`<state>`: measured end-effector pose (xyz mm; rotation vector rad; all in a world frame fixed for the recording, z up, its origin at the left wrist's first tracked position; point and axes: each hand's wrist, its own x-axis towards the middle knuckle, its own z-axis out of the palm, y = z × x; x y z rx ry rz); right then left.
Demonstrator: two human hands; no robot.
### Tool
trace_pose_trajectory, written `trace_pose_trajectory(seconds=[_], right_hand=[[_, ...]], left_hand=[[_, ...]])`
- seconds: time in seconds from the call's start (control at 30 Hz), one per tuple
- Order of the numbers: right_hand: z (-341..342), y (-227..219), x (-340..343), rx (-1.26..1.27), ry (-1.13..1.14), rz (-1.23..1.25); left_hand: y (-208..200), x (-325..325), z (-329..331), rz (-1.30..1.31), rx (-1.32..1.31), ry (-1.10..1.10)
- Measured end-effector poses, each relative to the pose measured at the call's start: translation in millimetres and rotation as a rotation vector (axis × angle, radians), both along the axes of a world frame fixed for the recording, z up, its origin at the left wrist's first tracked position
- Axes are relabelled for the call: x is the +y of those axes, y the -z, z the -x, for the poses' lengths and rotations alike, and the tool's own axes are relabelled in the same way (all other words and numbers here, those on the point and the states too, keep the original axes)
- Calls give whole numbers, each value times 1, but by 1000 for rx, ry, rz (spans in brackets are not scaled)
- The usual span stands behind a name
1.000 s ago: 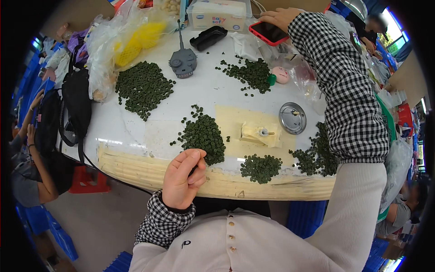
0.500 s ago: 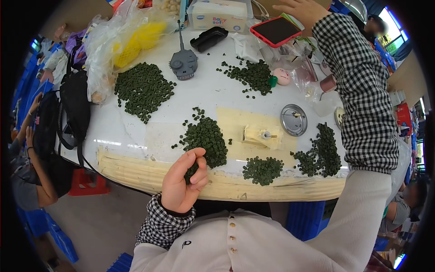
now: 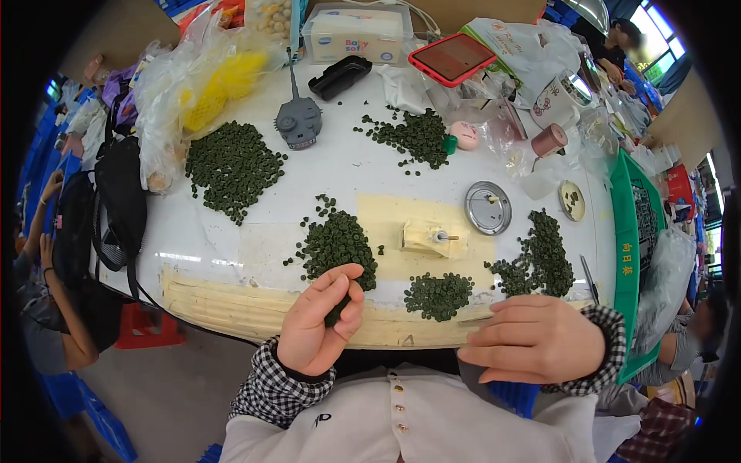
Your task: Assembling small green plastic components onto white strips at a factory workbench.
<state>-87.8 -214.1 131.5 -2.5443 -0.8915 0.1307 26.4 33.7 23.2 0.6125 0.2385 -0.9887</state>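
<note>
My left hand (image 3: pixel 320 320) is raised at the near edge of a heap of small dark-green wheel-like pieces (image 3: pixel 337 245). Its thumb and forefinger are bent together; whatever lies between them is too small to make out. Palm down, my right hand (image 3: pixel 536 339) hovers over the front edge with fingers stretched out. A thin grey strip (image 3: pixel 475 322) shows beside its fingertips, and I cannot tell whether they touch it. Between the hands lies a smaller green cluster (image 3: pixel 438 296). Behind it, a cream taped block (image 3: pixel 426 239) carries a short metal pin.
More green piles lie at left (image 3: pixel 234 170), back (image 3: pixel 417 137) and right (image 3: pixel 540 258). A grey toy tank turret (image 3: pixel 299 123), a round metal lid (image 3: pixel 488 208), a red-cased phone (image 3: pixel 453 59) and a thread spool (image 3: pixel 549 141) stand around. A green crate (image 3: pixel 624 255) borders the right side.
My right hand has come back from near the phone at the far right to the front edge. My left hand has barely moved. The view has shifted slightly.
</note>
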Motion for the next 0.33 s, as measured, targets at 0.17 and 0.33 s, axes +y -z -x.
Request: trace_pose_trajectory(seconds=[0.17,0.33], right_hand=[[-13,50,54,-401,275,-158],[-33,76,92,-409,268,-45]], left_hand=[[-16,-22,14,-88,178,-75],[8,-11,22,114,76,34]])
